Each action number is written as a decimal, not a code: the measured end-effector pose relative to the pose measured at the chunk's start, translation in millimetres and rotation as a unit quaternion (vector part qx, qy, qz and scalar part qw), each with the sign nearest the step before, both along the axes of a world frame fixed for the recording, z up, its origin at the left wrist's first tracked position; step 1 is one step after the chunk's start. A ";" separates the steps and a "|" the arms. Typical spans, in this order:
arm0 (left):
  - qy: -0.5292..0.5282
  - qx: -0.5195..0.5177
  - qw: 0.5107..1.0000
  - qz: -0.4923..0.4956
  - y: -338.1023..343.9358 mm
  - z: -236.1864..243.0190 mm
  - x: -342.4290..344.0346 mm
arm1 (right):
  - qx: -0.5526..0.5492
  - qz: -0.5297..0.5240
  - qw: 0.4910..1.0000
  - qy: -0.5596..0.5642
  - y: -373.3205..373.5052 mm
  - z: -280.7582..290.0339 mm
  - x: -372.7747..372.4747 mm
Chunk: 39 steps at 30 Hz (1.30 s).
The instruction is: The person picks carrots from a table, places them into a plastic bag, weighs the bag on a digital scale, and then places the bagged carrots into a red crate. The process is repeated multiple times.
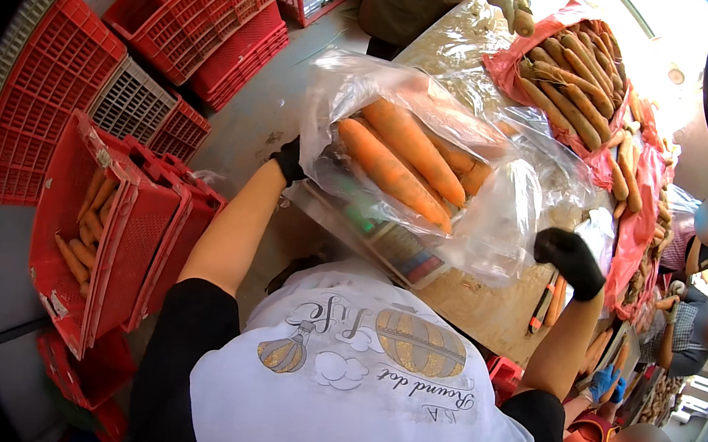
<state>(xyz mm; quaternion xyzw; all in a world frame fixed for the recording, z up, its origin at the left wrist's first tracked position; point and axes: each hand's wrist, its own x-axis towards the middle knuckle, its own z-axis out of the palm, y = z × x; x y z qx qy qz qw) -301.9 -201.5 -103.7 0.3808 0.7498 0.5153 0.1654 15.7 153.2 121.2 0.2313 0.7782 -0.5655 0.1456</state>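
A clear plastic bag [492,237] with several large orange carrots [399,174] in it lies over a scale at the table's near edge. The scale's panel [403,251] shows blurred through the film. My left hand [289,161], in a black glove, is closed at the bag's left edge, its fingers partly hidden by the plastic. At the bag's right side my right hand [572,262], also black-gloved, is curled closed against the film's edge. Orange-handled tools [547,302], too small to name, lie beside it on the table [484,306].
Carrots fill a red bag [511,64] at the far right, with more piled along the table. Red crates [193,19] stack at left; one crate [119,255] holds carrots. A gloved co-worker's hand [510,3] is at the far side; other people [682,328] work at right.
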 end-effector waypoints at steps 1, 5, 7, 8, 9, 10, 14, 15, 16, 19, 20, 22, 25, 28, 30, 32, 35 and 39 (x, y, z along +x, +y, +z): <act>-0.004 -0.008 1.000 0.001 5.5 -3.5 -2.5 | -0.021 0.040 0.999 0.016 -28.5 21.6 -2.5; -0.007 -0.006 1.000 -0.016 24.8 -14.9 -3.4 | -0.001 0.203 0.959 0.199 -112.1 62.8 -22.7; 0.005 -0.009 1.000 -0.017 23.0 -17.5 -3.1 | 0.009 0.168 0.925 0.341 -151.5 47.0 -50.5; 0.006 -0.009 1.000 -0.018 22.8 -19.5 -1.5 | 0.019 0.149 0.902 0.404 -169.6 43.8 -65.4; 0.011 -0.008 1.000 -0.023 26.6 -22.2 -1.1 | 0.033 0.125 0.875 0.467 -183.0 40.7 -76.9; 0.012 0.000 0.999 -0.035 35.2 -23.9 1.7 | 0.055 0.054 0.918 0.390 -189.9 42.0 -85.2; 0.048 0.011 0.999 -0.022 34.8 -25.1 3.4 | 0.299 -0.001 0.916 0.268 -158.3 -25.6 -138.2; 0.018 -0.004 1.000 -0.023 33.2 9.4 16.6 | 0.381 -0.037 0.892 0.241 -138.7 -45.3 -133.1; -0.074 0.012 0.997 -0.011 25.7 33.1 29.4 | 0.457 -0.064 0.861 0.215 -123.6 -53.0 -128.7; 0.077 -0.157 0.984 0.024 23.3 26.3 33.2 | 0.642 -0.105 0.722 0.235 -75.2 -46.4 -119.4; 0.039 -0.099 0.993 0.040 23.1 4.4 32.1 | 0.649 -0.116 0.707 0.254 -78.5 -32.2 -125.9; 0.000 -0.058 0.997 0.053 27.0 -29.8 29.8 | 0.612 -0.107 0.736 0.269 -82.7 -14.4 -133.2; 0.074 -0.260 0.963 0.019 26.7 49.1 43.2 | 0.330 -0.068 0.914 0.226 -85.1 -45.4 -143.0; 0.053 -0.200 0.978 -0.012 6.4 60.8 37.0 | 0.370 0.036 0.921 0.115 -132.3 -43.2 -147.2; 0.018 -0.123 0.992 -0.009 -14.3 53.4 33.1 | 0.450 0.025 0.887 0.102 -136.4 -58.4 -141.1; -0.044 -0.044 0.998 0.022 -34.7 53.4 26.4 | 0.396 0.019 0.907 0.139 -129.5 -59.2 -128.6; -0.099 0.046 0.988 0.113 -66.8 60.1 26.9 | 0.313 -0.025 0.932 0.180 -113.1 -64.9 -112.4; -0.116 0.075 0.966 0.218 -95.1 37.9 21.9 | 0.374 0.011 0.915 0.147 -137.2 -32.4 -123.1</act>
